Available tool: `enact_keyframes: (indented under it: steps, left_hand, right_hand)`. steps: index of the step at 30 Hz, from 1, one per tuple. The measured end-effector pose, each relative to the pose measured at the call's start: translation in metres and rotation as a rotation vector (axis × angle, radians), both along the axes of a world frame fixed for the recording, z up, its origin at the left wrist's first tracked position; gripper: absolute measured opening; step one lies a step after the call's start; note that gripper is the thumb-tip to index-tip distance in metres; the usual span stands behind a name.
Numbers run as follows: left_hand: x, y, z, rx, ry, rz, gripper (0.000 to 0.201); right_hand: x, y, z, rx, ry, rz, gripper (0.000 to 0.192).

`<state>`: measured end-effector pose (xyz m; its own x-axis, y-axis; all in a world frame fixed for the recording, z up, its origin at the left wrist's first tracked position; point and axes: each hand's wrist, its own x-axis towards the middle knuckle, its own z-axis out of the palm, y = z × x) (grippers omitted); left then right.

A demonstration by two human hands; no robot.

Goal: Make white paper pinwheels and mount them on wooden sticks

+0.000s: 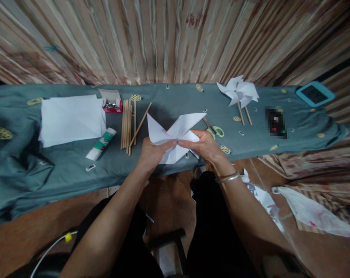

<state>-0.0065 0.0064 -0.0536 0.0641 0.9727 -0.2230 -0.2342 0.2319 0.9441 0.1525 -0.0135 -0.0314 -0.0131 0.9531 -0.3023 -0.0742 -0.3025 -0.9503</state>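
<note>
Centrally, a half-folded paper pinwheel (175,137) is pinched at its middle by left hand (153,152) and right hand (205,146). Wooden sticks (128,123) and scissors (213,129) are seen nearby on the table (61,166).

Your hands cover the middle of the folded paper (175,135), so you cannot see how its flaps meet there; your left hand (153,152) and right hand (205,146) hide their own fingertips behind it. The scissors (213,130) are partly behind your right hand. A dark object (275,121) on the tabletop (302,123) is blurred out. The tabletop's left end runs off the picture.
</note>
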Motion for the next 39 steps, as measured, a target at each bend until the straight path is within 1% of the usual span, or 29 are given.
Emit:
enact_keyframes:
  steps: [8, 15, 21, 26, 31, 34, 39]
  left_hand:
    - [-0.001, 0.0, 0.003, 0.01, -0.003, -0.011, 0.03]
    - [-0.002, 0.0, 0.004, -0.002, 0.031, -0.003, 0.033]
    - [-0.001, 0.001, 0.0, 0.014, 0.017, 0.025, 0.034]
    - [-0.001, 0.002, -0.003, 0.012, 0.025, 0.032, 0.035]
    - [0.0, 0.003, -0.004, 0.042, 0.06, 0.075, 0.037]
    - [-0.001, 0.004, -0.006, 0.041, 0.054, 0.065, 0.04]
    - [-0.001, 0.005, -0.01, 0.032, 0.037, 0.045, 0.045]
  right_hand:
    - [-0.004, -0.002, 0.002, -0.028, 0.053, -0.019, 0.037]
    - [-0.006, -0.002, 0.0, -0.015, 0.055, -0.031, 0.039]
    - [-0.006, -0.003, -0.002, -0.004, 0.083, -0.038, 0.036]
    - [-0.007, -0.003, 0.0, 0.004, 0.089, -0.042, 0.034]
    - [-0.007, 0.0, 0.002, 0.03, 0.065, -0.041, 0.039]
    - [-0.006, 0.002, 0.001, 0.038, 0.038, -0.025, 0.041]
    - [-0.005, 0.002, -0.002, 0.028, 0.034, -0.038, 0.038]
